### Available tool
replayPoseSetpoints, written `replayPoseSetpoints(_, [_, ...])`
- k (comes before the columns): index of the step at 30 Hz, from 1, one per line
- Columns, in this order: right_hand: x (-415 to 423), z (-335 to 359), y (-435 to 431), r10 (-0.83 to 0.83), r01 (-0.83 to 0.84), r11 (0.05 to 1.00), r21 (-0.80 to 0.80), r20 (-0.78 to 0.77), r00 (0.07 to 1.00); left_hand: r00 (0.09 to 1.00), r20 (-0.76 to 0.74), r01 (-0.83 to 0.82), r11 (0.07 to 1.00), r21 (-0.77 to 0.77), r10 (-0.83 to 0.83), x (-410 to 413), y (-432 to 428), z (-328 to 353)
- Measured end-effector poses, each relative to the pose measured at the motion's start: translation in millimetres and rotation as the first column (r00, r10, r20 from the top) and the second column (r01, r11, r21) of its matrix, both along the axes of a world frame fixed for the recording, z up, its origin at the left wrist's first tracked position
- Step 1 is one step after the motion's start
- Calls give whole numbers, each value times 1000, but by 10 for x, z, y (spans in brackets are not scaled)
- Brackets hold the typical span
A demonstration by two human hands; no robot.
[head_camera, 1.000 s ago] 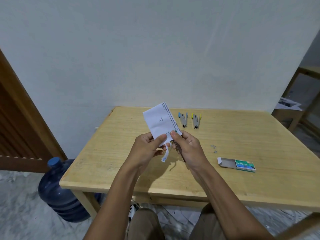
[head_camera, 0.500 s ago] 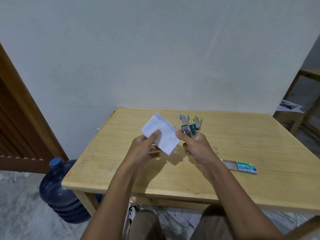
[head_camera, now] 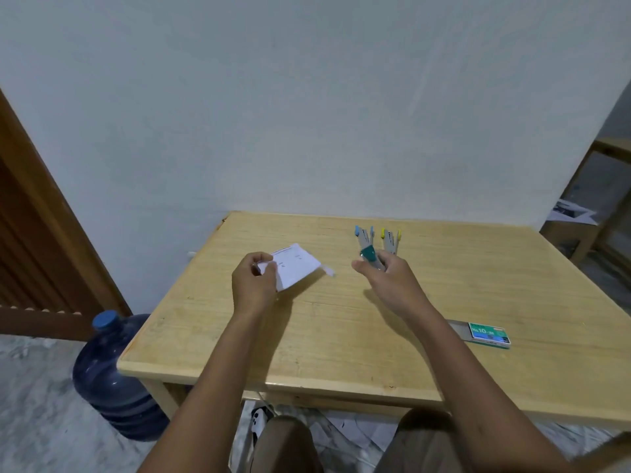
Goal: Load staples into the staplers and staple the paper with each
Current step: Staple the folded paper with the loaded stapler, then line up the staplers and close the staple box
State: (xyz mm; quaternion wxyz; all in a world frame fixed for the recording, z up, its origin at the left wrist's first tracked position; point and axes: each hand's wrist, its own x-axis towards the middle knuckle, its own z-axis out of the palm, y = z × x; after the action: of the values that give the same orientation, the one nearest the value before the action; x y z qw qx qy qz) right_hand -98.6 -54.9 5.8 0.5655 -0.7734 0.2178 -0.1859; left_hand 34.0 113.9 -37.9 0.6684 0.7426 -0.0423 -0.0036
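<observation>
one desk (head_camera: pixel 341 336), one bottle (head_camera: pixel 112 380) beside it, left hand (head_camera: pixel 254 283) pinching the one paper (head_camera: pixel 295 266) above the desk, one staple box (head_camera: pixel 488 334) at right, teal stapler (head_camera: pixel 369 254) gripped by the right hand (head_camera: pixel 392 285), partly hiding blue stapler (head_camera: pixel 364 233) and yellow stapler (head_camera: pixel 390 238) behind, three in all.

A small green-and-blue cardboard staple box (head_camera: pixel 489 333), at about four o'clock on the pale wooden table (head_camera: pixel 341 336), shows a large white "10" on its lid; the finer print around it is too small to read. Dark marks on the folded white sheet of paper (head_camera: pixel 297 268), at ten o'clock, are illegible.
</observation>
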Motion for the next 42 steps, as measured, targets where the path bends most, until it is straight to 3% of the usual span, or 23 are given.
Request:
replayPoseSetpoints(2, [2, -108, 5, 0, 4, 998, 66, -60, 998, 995, 72, -67, 996, 67, 62, 14, -51, -103])
replayPoseSetpoints(4, [15, -198, -24, 32, -25, 998, 59, -129, 991, 988, 151, -41, 971, 234, 6, 21, -95, -172])
replayPoseSetpoints(7, [69, -299, -99, 52, -69, 995, -78, -208, 977, 970, 203, -32, 754, 656, -135, 85, -140, -267])
replayPoseSetpoints(10, [186, -392, -166, 42, -145, 942, -302, -323, 946, 954, 191, -19, 587, 810, -233, 193, -139, -316])
replayPoseSetpoints(15, [501, -434, -169, -104, -178, 794, -582, -418, 903, 942, 292, -162, 540, 826, -164, 432, -204, -306])
replayPoseSetpoints(20, [951, -408, -200, -234, -80, 743, -665, -370, 899, 939, 343, -261, 582, 770, -33, 620, -322, -339])
replayPoseSetpoints(23, [1197, -388, -265, -270, -23, 761, -648, -350, 897, 903, 421, -311, 554, 772, -80, 683, -346, -399])
replayPoseSetpoints(26, [1345, -388, -320, -273, 4, 793, -609, -350, 896, 911, 403, -293, 555, 779, -84, 740, -336, -425])
replayPoseSetpoints(33, [1295, -328, -435, -118, -116, 859, -499, -414, 903, 919, 378, -239, 613, 753, -107, 753, -361, -427])
replayPoseSetpoints(38, [1358, -421, -434, -99, -36, 924, -380, -329, 939, 906, 403, -245, 617, 748, -129, 758, -334, -464])
replayPoseSetpoints(42, [1466, -436, -414, -121, -15, 896, -443, -278, 953, 890, 442, -269, 653, 709, -114, 770, -324, -463])
